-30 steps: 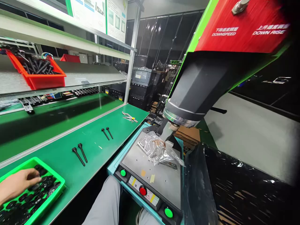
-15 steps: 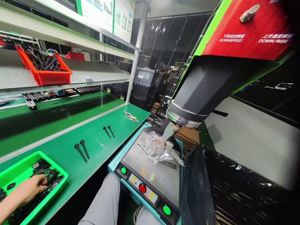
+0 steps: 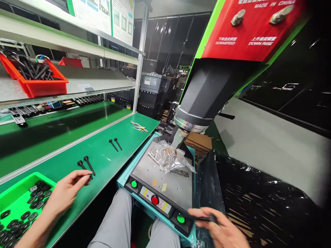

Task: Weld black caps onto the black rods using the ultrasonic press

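Observation:
My left hand (image 3: 66,193) hovers over the green bench beside the bin, its thumb and fingers pinched together. Whatever they hold is too small or hidden to make out. Just beyond the fingertips lies a pair of black screws (image 3: 89,166), the nearer one partly covered by the hand. A green bin (image 3: 19,183) with loose black nut-like pieces (image 3: 38,194) is under my left forearm. At the lower right, my right hand (image 3: 222,227), blurred, grips a dark screw-like piece (image 3: 203,218) in front of the machine's green button (image 3: 180,218).
Another pair of black screws (image 3: 115,144) and pliers (image 3: 139,126) lie farther along the bench. An orange bin (image 3: 46,86) of black screws stands on the shelf. Clear plastic (image 3: 169,158) covers the machine's plate beneath its press head (image 3: 192,117). A red button (image 3: 154,199) sits on the front panel.
My left hand has come out of the green bin and moved right to the screws on the bench. My right hand has entered view with a dark screw-like piece. The view has shifted.

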`<control>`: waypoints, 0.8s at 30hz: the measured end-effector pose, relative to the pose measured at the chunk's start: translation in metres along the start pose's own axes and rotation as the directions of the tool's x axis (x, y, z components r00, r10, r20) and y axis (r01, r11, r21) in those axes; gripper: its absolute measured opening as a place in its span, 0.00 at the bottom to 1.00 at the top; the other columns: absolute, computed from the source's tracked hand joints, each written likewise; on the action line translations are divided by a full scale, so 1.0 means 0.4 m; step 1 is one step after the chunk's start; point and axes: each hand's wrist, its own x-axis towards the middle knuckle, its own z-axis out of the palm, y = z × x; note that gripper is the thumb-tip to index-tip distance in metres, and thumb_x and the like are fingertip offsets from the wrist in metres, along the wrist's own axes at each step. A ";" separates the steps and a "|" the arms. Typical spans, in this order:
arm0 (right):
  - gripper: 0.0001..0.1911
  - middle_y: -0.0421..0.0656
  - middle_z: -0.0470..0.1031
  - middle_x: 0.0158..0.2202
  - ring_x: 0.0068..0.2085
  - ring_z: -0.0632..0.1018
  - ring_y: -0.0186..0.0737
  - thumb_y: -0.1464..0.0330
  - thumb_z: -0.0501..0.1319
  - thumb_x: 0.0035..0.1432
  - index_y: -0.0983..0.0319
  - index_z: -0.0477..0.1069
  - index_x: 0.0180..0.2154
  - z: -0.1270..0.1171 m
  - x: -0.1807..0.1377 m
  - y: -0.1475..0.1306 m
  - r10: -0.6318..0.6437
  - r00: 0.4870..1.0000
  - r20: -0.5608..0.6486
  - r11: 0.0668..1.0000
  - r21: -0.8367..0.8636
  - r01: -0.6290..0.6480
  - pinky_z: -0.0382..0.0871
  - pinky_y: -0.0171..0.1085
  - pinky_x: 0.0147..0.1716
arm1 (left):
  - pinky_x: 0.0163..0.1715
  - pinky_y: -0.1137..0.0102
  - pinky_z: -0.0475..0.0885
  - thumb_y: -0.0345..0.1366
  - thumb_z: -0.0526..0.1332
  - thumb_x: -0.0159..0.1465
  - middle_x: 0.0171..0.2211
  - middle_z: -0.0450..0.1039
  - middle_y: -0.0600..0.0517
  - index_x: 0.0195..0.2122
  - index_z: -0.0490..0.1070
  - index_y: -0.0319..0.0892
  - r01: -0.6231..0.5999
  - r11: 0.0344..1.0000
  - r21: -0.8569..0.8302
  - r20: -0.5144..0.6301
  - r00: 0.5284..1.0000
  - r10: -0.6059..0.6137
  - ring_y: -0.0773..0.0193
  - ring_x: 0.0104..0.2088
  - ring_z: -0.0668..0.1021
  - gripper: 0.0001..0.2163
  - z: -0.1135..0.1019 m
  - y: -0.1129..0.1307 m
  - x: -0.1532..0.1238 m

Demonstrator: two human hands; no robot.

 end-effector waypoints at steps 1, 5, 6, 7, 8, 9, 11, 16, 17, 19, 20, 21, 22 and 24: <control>0.24 0.52 0.80 0.32 0.33 0.79 0.51 0.48 0.65 0.53 0.59 0.77 0.41 0.078 0.004 -0.003 0.060 0.995 0.076 0.997 0.043 -0.064 0.74 0.48 0.34 | 0.45 0.63 0.75 0.56 0.68 0.49 0.38 0.81 0.48 0.39 0.78 0.44 -0.002 0.990 -0.144 0.075 0.997 0.013 0.55 0.38 0.81 0.24 0.060 0.023 0.000; 0.35 0.43 0.75 0.27 0.29 0.74 0.42 0.45 0.61 0.57 0.63 0.69 0.56 0.317 0.016 0.012 0.099 0.967 0.234 0.991 0.068 -0.118 0.66 0.39 0.27 | 0.45 0.62 0.75 0.44 0.75 0.45 0.43 0.80 0.45 0.29 0.77 0.40 0.222 0.803 -0.554 0.365 0.931 -0.006 0.55 0.40 0.81 0.16 0.266 0.078 -0.015; 0.36 0.44 0.76 0.29 0.31 0.75 0.42 0.46 0.60 0.58 0.63 0.66 0.59 0.350 0.017 0.017 0.082 0.960 0.269 0.994 0.051 -0.100 0.67 0.40 0.30 | 0.45 0.62 0.75 0.42 0.76 0.45 0.42 0.80 0.45 0.29 0.77 0.40 0.276 0.765 -0.582 0.432 0.902 0.003 0.56 0.39 0.81 0.15 0.303 0.084 -0.021; 0.36 0.45 0.76 0.33 0.33 0.75 0.42 0.48 0.60 0.59 0.63 0.64 0.61 0.374 0.017 0.020 0.067 0.951 0.302 0.996 0.034 -0.081 0.68 0.41 0.34 | 0.45 0.63 0.75 0.40 0.76 0.46 0.41 0.80 0.45 0.30 0.78 0.40 0.316 0.744 -0.589 0.491 0.871 0.019 0.57 0.39 0.81 0.14 0.332 0.089 -0.028; 0.35 0.45 0.76 0.36 0.36 0.76 0.43 0.51 0.60 0.60 0.62 0.62 0.63 0.389 0.018 0.019 0.051 0.945 0.324 0.998 0.016 -0.060 0.68 0.42 0.38 | 0.44 0.64 0.75 0.39 0.76 0.47 0.39 0.80 0.46 0.32 0.79 0.40 0.337 0.741 -0.581 0.537 0.843 0.038 0.58 0.38 0.81 0.14 0.354 0.093 -0.034; 0.34 0.45 0.77 0.37 0.38 0.76 0.43 0.53 0.60 0.61 0.61 0.61 0.63 0.399 0.018 0.016 0.037 0.941 0.336 0.999 -0.004 -0.038 0.68 0.43 0.41 | 0.43 0.64 0.74 0.38 0.75 0.47 0.39 0.80 0.46 0.34 0.80 0.40 0.341 0.747 -0.571 0.567 0.822 0.058 0.58 0.38 0.80 0.14 0.371 0.094 -0.040; 0.29 0.44 0.76 0.37 0.37 0.76 0.43 0.59 0.60 0.61 0.59 0.63 0.62 0.410 0.021 0.002 0.004 0.942 0.336 1.000 -0.023 0.004 0.68 0.43 0.41 | 0.43 0.65 0.74 0.37 0.75 0.48 0.39 0.80 0.45 0.35 0.80 0.40 0.319 0.768 -0.555 0.594 0.799 0.097 0.58 0.39 0.80 0.13 0.390 0.096 -0.047; 0.17 0.38 0.73 0.28 0.30 0.74 0.38 0.64 0.63 0.58 0.60 0.75 0.49 0.424 0.034 -0.017 -0.063 0.951 0.303 0.994 0.102 0.033 0.67 0.39 0.35 | 0.44 0.63 0.73 0.37 0.76 0.46 0.41 0.79 0.44 0.29 0.81 0.41 0.307 0.776 -0.550 0.630 0.763 0.145 0.53 0.43 0.78 0.11 0.407 0.100 -0.051; 0.16 0.37 0.72 0.26 0.29 0.74 0.38 0.63 0.65 0.56 0.61 0.74 0.47 0.425 0.036 -0.014 -0.055 0.960 0.275 0.990 0.139 0.017 0.68 0.39 0.35 | 0.43 0.63 0.73 0.37 0.76 0.46 0.41 0.79 0.45 0.29 0.81 0.41 0.309 0.780 -0.544 0.639 0.755 0.146 0.53 0.43 0.78 0.10 0.408 0.102 -0.051; 0.17 0.37 0.73 0.25 0.29 0.75 0.38 0.62 0.68 0.53 0.60 0.71 0.44 0.426 0.036 -0.004 -0.024 0.975 0.222 0.977 0.214 -0.024 0.68 0.39 0.35 | 0.43 0.63 0.73 0.37 0.76 0.46 0.41 0.79 0.45 0.28 0.82 0.41 0.306 0.789 -0.533 0.648 0.748 0.147 0.53 0.43 0.78 0.10 0.411 0.105 -0.050; 0.18 0.36 0.73 0.25 0.28 0.76 0.37 0.61 0.69 0.52 0.60 0.70 0.42 0.425 0.035 0.000 -0.009 0.977 0.211 0.967 0.251 -0.045 0.69 0.39 0.36 | 0.42 0.63 0.73 0.37 0.76 0.45 0.40 0.79 0.45 0.28 0.82 0.41 0.304 0.794 -0.526 0.652 0.744 0.148 0.53 0.43 0.78 0.10 0.411 0.106 -0.049; 0.18 0.36 0.73 0.25 0.28 0.76 0.37 0.60 0.70 0.51 0.60 0.69 0.40 0.424 0.034 0.004 0.004 0.978 0.209 0.956 0.287 -0.066 0.69 0.39 0.37 | 0.42 0.62 0.73 0.37 0.76 0.46 0.40 0.79 0.45 0.28 0.82 0.41 0.305 0.797 -0.521 0.657 0.739 0.147 0.53 0.43 0.78 0.10 0.411 0.107 -0.049; 0.18 0.36 0.73 0.25 0.28 0.76 0.37 0.60 0.71 0.50 0.60 0.68 0.38 0.423 0.033 0.007 0.019 0.977 0.215 0.943 0.322 -0.089 0.69 0.39 0.37 | 0.41 0.62 0.74 0.37 0.76 0.46 0.40 0.79 0.45 0.28 0.82 0.41 0.309 0.799 -0.517 0.664 0.734 0.146 0.53 0.43 0.78 0.10 0.411 0.108 -0.048; 0.19 0.38 0.75 0.26 0.27 0.76 0.36 0.59 0.72 0.49 0.61 0.68 0.37 0.424 0.031 0.011 0.052 0.970 0.236 0.914 0.381 -0.141 0.68 0.37 0.34 | 0.39 0.62 0.74 0.38 0.76 0.46 0.41 0.78 0.44 0.28 0.82 0.41 0.322 0.798 -0.510 0.680 0.718 0.146 0.53 0.42 0.78 0.10 0.411 0.108 -0.047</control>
